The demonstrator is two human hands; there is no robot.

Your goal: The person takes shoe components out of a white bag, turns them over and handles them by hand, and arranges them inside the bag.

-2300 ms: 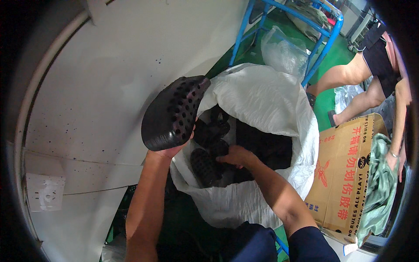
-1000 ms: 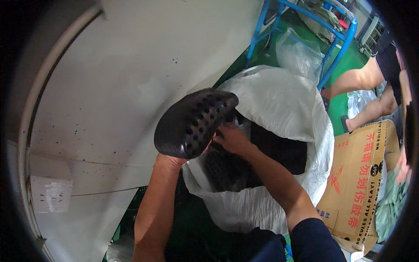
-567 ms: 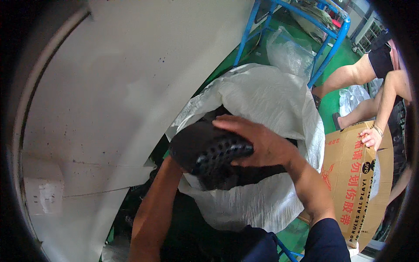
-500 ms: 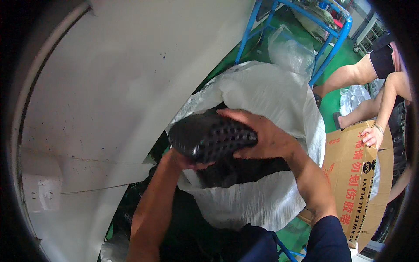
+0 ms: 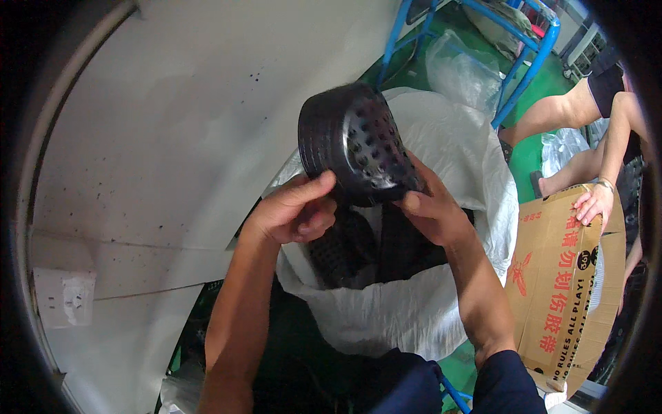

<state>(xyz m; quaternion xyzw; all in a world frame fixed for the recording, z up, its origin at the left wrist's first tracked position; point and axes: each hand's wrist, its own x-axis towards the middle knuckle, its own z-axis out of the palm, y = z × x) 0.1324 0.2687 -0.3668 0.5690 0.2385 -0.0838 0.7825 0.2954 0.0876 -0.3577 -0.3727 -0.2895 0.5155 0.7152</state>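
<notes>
I hold up a glossy black clog with a holed, rounded upper and a ridged side band. It is tilted above a large white sack. My right hand grips its right end, thumb on the near edge and fingers behind. At the lower left edge, my left hand has its thumb pressed against the side, with the other fingers curled below. Inside the sack's mouth lie more black holed pieces, partly hidden by the clog and my hands.
A pale panel stands along the left. Beyond the sack are a blue metal frame and a clear plastic bag. At right, another person's hand rests on a cardboard box; their legs are close behind it.
The clog has risen away from the sack and turned more upright, its holed upper now facing right. My left hand has shifted from underneath it to its lower left edge.
</notes>
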